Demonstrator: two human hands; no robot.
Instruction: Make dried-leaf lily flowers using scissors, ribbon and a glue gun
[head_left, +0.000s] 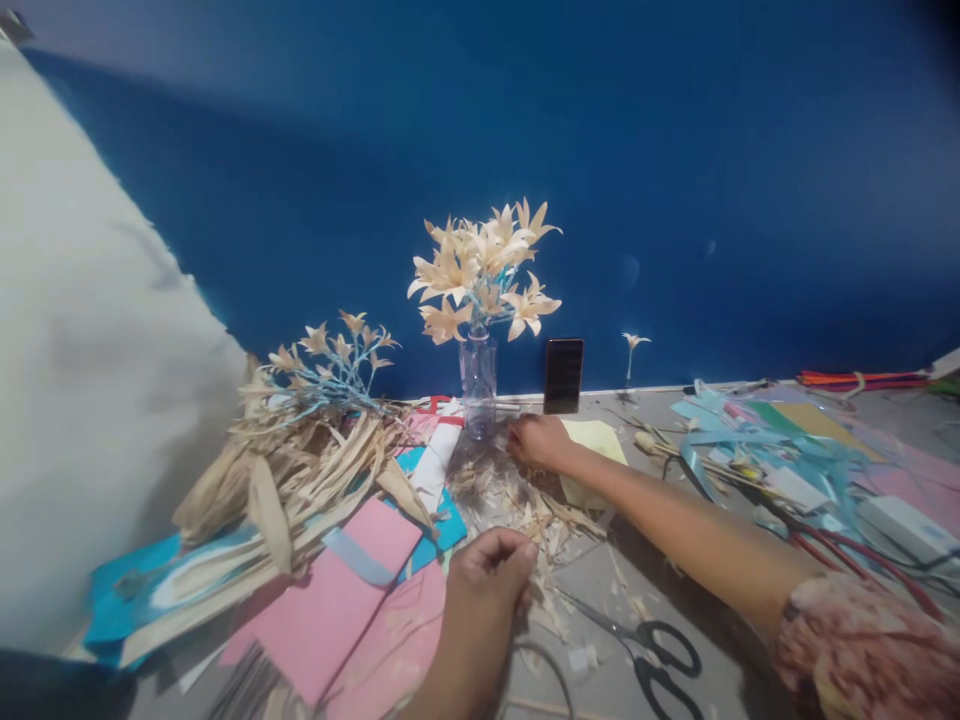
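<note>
My left hand (491, 575) is low in the middle of the view, thumb and fingers pressed together; anything between them is too small to make out. My right hand (538, 442) reaches across to the foot of a clear vase (478, 385). Its fingers curl down towards the floor, and what they grip, if anything, is hidden. Pale husk flowers (487, 260) on light blue stems fill the vase. Dry husk scraps (551, 515) lie between my hands. Black-handled scissors (637, 640) rest to the right of my left hand, partly opened.
A heap of dried husks (300, 480) with smaller flowers (337, 350) lies left, beside pink paper (337, 600). A phone (563, 375) leans on the blue wall (675, 150), near one single flower (634, 342). Blue ribbons (780, 445) and a white box (907, 530) are right.
</note>
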